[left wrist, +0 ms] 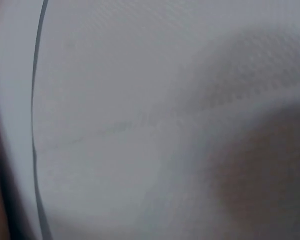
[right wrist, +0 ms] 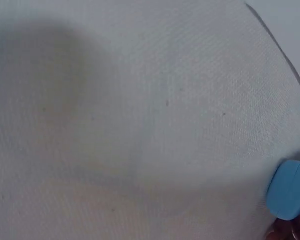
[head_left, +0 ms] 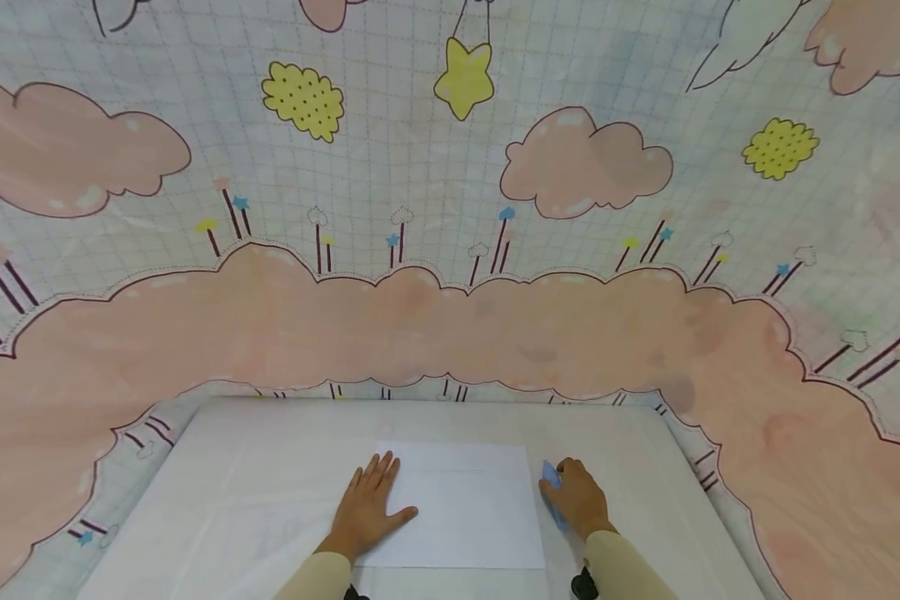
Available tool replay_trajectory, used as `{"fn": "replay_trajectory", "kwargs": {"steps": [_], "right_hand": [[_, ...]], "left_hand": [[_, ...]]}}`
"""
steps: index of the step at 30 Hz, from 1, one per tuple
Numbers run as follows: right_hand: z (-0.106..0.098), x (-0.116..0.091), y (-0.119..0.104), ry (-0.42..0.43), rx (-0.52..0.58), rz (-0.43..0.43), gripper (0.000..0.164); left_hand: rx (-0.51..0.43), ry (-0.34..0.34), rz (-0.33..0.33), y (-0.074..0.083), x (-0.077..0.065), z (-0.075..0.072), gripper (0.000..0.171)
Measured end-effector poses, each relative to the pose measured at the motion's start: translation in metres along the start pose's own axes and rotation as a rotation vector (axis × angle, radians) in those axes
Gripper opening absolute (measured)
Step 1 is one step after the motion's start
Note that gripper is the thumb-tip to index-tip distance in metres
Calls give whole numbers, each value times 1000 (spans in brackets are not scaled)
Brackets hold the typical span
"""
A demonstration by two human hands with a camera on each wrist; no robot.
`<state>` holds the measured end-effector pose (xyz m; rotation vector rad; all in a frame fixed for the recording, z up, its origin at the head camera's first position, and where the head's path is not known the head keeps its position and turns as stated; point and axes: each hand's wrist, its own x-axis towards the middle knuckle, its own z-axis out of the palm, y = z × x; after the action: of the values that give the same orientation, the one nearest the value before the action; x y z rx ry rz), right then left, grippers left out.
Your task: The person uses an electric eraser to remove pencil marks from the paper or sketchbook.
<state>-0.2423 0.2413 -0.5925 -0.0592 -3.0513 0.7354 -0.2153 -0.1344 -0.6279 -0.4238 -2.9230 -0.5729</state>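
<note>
A white sheet of paper [head_left: 465,517] lies on the white-covered table, with a faint line across its upper part. My left hand [head_left: 367,508] rests flat on the sheet's left side, fingers spread and thumb pointing inward. Just beyond the right edge of the paper, my right hand [head_left: 579,498] grips a slim light-blue object [head_left: 549,473], its fingers curled round it. In the right wrist view the rounded, block-like end of this blue object [right wrist: 289,190] shows at the lower right, with fingertips below it. I cannot tell its exact kind, as the hand covers its middle.
The table [head_left: 270,467] has a pale, lightly creased cover. Behind and around it hangs a patterned cloth [head_left: 450,333] with pink clouds and yellow stars. Dark bands show at both wrists, by the light sleeves [head_left: 626,567].
</note>
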Motion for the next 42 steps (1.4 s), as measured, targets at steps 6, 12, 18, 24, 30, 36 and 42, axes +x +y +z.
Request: {"fn": "replay_trajectory", "kwargs": {"steps": [6,12,18,24,30,36,42], "right_hand": [[1,1,1,15,5,-27,36],[-2,2,-2,19,36,-50,30],[-4,5,-10,39,49,-48,28],[2,5,-14,47,71,-71,28],[9,6,-20,68,180,-70,28],[16,10,-31,102,337,-53,29],[20,8,-41,58,381,-52,32]], "left_hand": [[-1,20,-1,2,-1,-1,90],[6,-6,-12,3,-1,-3,90],[27,-24,-30,4,-2,-4,91],[52,-10,-25,3,-1,0,92],[68,-3,-14,2,-1,4,93],[55,21,12,3,-1,3,92],[56,37,-5,0,-2,7,92]]}}
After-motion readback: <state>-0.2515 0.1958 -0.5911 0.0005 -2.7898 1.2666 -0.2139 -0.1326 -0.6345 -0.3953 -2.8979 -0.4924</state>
